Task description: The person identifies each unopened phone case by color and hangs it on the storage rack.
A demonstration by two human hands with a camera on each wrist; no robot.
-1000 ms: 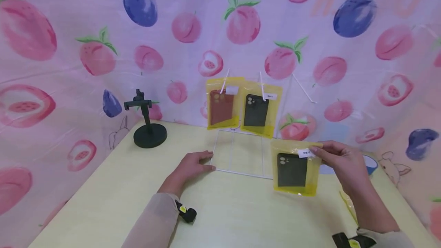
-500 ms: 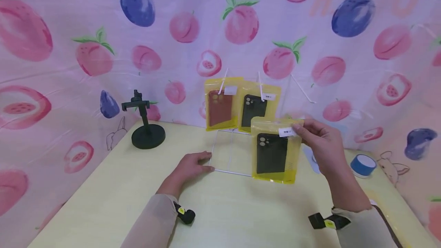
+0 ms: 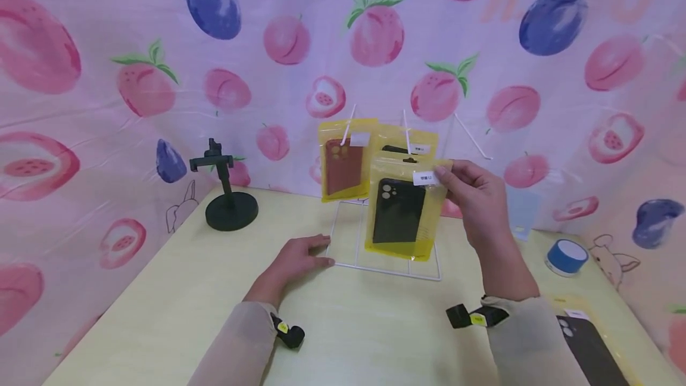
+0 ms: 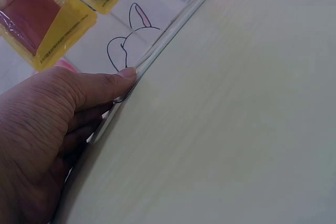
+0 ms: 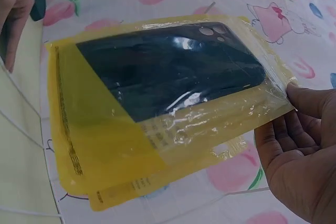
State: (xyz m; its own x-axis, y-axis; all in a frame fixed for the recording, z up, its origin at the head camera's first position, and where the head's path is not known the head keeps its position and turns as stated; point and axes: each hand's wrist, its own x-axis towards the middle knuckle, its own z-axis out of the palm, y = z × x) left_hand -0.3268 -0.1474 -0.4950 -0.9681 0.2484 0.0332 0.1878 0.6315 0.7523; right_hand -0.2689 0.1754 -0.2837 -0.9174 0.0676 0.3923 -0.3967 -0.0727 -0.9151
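Observation:
My right hand pinches the top corner of a yellow bag with a dark phone case and holds it up in front of the white wire rack. Two more bags hang on the rack's hooks behind it: one with a red case and one with a dark case, mostly hidden by the held bag. My left hand rests on the table with its fingers on the rack's front left corner.
A black stand sits at the table's back left. A blue tape roll lies at the right, and another yellow bagged case lies near the front right corner. Fruit-print cloth walls the table in.
My right hand has lifted the bagged dark case up and to the left, from low at the right to in front of the hanging bags. The left hand has stayed put.

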